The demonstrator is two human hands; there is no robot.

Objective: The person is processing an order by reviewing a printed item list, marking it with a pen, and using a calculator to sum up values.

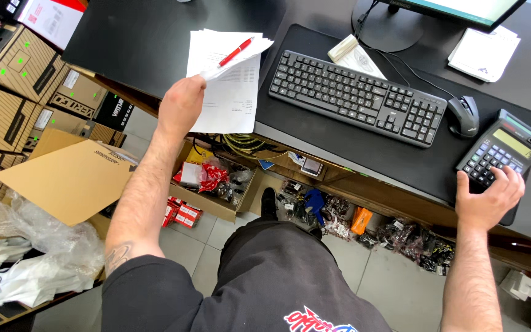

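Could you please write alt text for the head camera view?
Seen from above, the left hand lifts a sheaf of papers with a red pen, while the right hand presses a calculator beside a black keyboard.

The left hand (180, 106) is reached far forward on a straight bare arm, fingers closed in a pinch. The right hand (488, 195) stays near — palm down, fingers spread and slightly bent.
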